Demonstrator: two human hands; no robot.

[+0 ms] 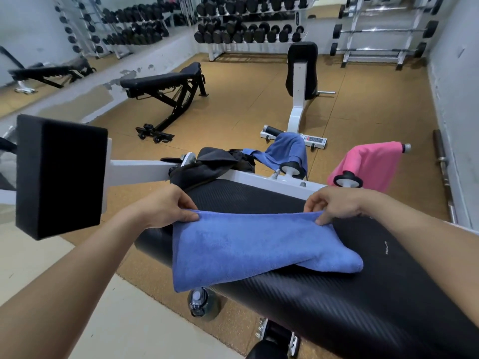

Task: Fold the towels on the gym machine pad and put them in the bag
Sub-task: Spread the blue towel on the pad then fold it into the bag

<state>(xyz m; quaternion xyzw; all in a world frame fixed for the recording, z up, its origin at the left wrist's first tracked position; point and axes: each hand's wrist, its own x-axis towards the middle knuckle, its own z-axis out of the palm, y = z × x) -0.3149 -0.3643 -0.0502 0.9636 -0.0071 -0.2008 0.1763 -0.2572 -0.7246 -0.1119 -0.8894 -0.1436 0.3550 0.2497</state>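
Blue towel [259, 244], folded, lying across the black padded bench [363, 294]: far edge pinched at both corners, left hand [166, 206] fingers [190, 216] gripping one, right hand [334, 206] fingers [324, 219] the other. Beyond the fingers: black bag [207, 164] just past the left hand, second blue towel [285, 149] and pink towel [370, 161] farther off, both draped

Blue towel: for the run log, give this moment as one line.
blue towel on pad, part-folded | left hand pinches far-left corner | right hand pinches far-right corner | pink towel draped behind
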